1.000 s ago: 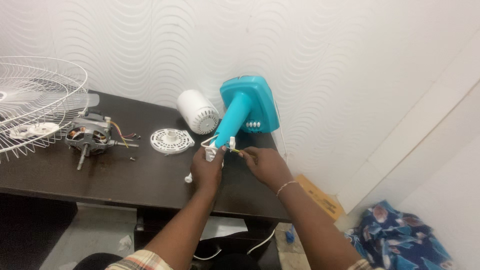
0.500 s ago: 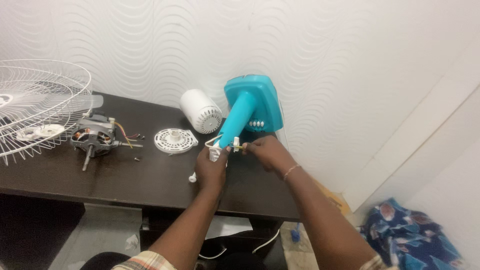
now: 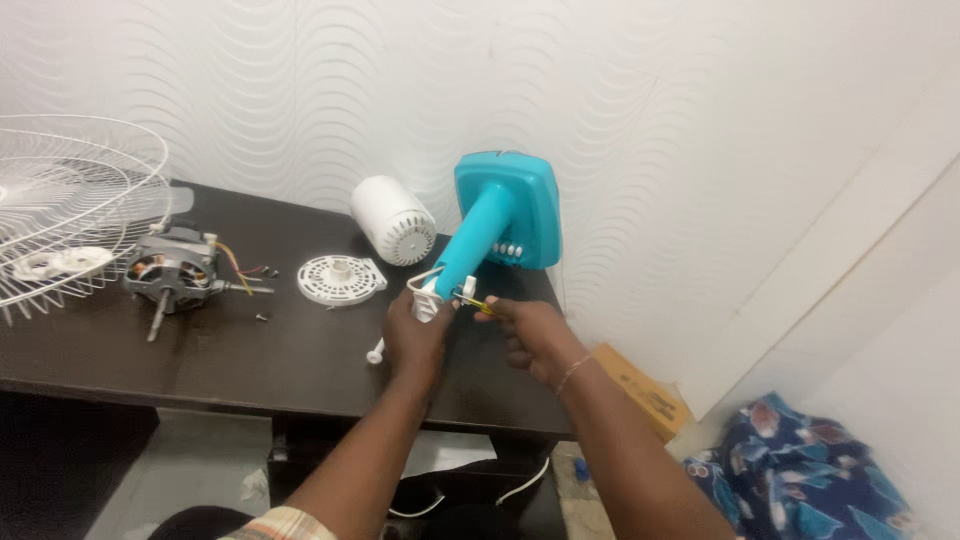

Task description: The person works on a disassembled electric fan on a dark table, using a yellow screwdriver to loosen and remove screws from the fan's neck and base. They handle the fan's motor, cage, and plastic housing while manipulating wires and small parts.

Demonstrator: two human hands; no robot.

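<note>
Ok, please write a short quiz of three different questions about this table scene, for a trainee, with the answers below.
1. True or false: the left hand grips the white end of the turquoise fan stand.
2. What does the right hand hold against that end? A) a hammer B) a small yellow-handled screwdriver C) a brush
3. Which part lies between the bare motor and the white motor cover?

Key
1. True.
2. B.
3. The round white vented disc, flat on the dark table.
</note>
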